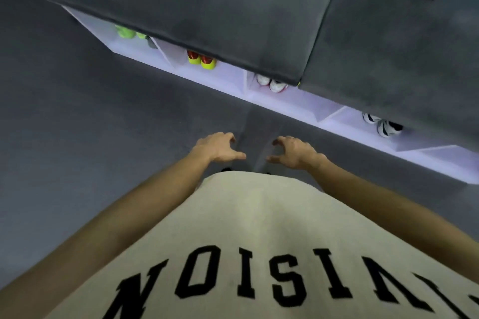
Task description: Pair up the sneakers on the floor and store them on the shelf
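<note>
A low white shelf (pixel 230 77) runs diagonally under a grey cushioned bench top. Its compartments hold pairs of sneakers: a green pair (pixel 127 32) at the far left, a red and yellow pair (pixel 201 60), a white pair (pixel 270 83), and a white and black pair (pixel 383 124) at the right. My left hand (pixel 219 147) and my right hand (pixel 291 151) hover side by side over the grey floor in front of the shelf. Both have loosely curled fingers and hold nothing. No sneaker lies on the visible floor.
The grey cushion (pixel 197 5) overhangs the shelf and hides the backs of the compartments. Grey carpet (pixel 77 124) spreads to the left. My cream shirt (pixel 259 241) with black letters fills the lower frame and hides the floor below my hands.
</note>
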Action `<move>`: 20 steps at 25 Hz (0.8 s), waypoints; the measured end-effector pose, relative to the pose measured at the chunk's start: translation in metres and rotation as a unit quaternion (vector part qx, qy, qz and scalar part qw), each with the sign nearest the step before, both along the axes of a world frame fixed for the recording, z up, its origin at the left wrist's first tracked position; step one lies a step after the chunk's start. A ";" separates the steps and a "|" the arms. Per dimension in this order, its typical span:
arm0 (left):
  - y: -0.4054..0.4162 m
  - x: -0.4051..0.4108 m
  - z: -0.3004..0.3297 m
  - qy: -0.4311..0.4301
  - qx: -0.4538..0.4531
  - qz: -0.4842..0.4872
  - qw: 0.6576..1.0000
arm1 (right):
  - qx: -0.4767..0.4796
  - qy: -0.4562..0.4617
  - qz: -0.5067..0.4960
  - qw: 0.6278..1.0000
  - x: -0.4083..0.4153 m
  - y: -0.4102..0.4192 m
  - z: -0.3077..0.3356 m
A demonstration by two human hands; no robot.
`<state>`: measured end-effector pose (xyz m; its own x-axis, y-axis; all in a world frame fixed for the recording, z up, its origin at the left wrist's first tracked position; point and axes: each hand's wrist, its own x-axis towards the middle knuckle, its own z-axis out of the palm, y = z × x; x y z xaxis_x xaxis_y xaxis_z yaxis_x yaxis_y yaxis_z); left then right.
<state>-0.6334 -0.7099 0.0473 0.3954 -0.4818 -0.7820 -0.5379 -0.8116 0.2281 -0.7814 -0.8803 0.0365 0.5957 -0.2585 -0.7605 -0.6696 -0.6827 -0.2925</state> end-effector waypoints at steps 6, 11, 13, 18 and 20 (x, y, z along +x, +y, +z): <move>0.031 0.023 0.009 -0.002 -0.023 0.178 0.984 | -0.006 -0.027 0.122 0.992 0.063 -0.012 0.015; 0.099 0.038 0.005 -0.011 -0.027 0.330 0.944 | 0.012 -0.035 0.224 0.974 0.136 0.021 0.014; 0.134 0.048 0.000 -0.008 -0.024 0.395 0.918 | 0.019 -0.033 0.261 0.965 0.172 0.049 0.012; 0.223 0.091 -0.018 0.019 -0.032 0.483 0.875 | 0.031 -0.016 0.304 0.952 0.264 0.134 -0.006; 0.264 0.122 -0.018 0.034 -0.031 0.489 0.871 | 0.038 -0.004 0.304 0.952 0.303 0.176 -0.011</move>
